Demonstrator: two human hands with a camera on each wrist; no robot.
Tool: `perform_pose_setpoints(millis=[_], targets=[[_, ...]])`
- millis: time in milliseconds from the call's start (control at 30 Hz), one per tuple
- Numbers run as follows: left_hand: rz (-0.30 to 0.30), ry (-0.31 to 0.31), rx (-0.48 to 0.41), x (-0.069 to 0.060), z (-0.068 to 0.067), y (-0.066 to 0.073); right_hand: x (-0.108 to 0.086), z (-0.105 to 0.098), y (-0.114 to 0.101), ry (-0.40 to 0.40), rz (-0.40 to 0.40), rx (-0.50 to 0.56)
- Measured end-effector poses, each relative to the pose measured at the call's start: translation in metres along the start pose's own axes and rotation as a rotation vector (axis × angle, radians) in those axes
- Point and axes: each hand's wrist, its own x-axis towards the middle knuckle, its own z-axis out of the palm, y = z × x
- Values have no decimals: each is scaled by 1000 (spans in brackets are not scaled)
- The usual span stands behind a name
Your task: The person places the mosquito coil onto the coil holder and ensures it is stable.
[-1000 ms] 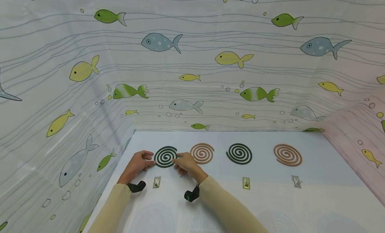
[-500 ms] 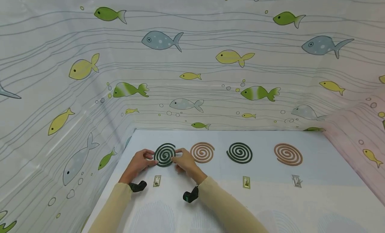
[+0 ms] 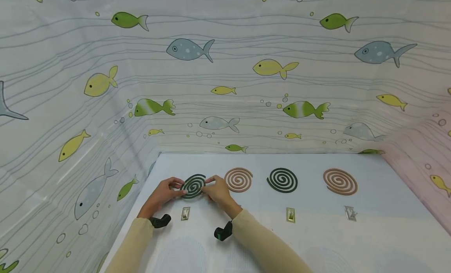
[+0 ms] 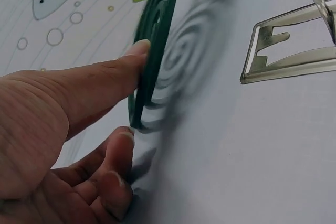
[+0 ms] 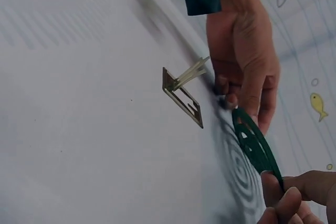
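Observation:
A dark green mosquito coil (image 3: 193, 186) is raised off the white table and tilted, with its shadow falling on the surface below. My left hand (image 3: 163, 194) pinches its left edge; in the left wrist view the thumb lies on the face of the coil (image 4: 153, 51). From the opposite side, my right hand (image 3: 218, 192) pinches the coil's right edge between thumb and fingers, as the right wrist view shows for the right hand (image 5: 299, 195). Nearest to both hands lies a small metal coil stand (image 3: 185, 213) with a raised prong, flat on the table.
To the right lie a brown coil (image 3: 238, 179), another green coil (image 3: 282, 180) and a second brown coil (image 3: 340, 181) in a row. Two more metal stands (image 3: 290, 215) lie in front of them. Fish-patterned sheeting (image 3: 218, 124) walls the white table (image 3: 260, 241).
Both hands have taken hold of the left green coil. It has risen from the table and tilted. The other coils and the metal stands stay where they were.

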Motion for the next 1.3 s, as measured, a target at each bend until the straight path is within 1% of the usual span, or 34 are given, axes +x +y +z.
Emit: perform_pose_setpoints(millis=[100,167,300,400,500,567,767,867,1000,1100,1233,1300], targets=[[34,-6,-2,-2,0,1,-1,-2,0,4,-5,30],[51,-15,-19,-4,0,2,-1,-4,0,-1,-10,45],[65,-55,-88,-7,-2,3,0,-6,-1,-30,-32,77],[65,-75,-153,-8,-4,4,0,-9,-2,-47,-58,97],[68,-90,-194,-8,-5,5,0,-11,-3,-54,-73,100],[62,-85,-215,-8,-4,6,0,-12,-3,-60,-82,100],[52,-55,-233,-7,0,7,-3,-14,-3,-86,-89,102],[41,-45,-275,-7,1,6,-5,-15,-3,-84,-93,94],[41,-46,-318,-9,2,6,-6,-17,-1,-73,-99,76],[53,-49,-329,-11,2,7,-7,-17,-1,-77,-110,64],[52,-49,-350,-12,2,8,-8,-17,-3,-95,-122,64],[62,-59,-350,-14,1,8,-10,-16,-4,-100,-127,63]])
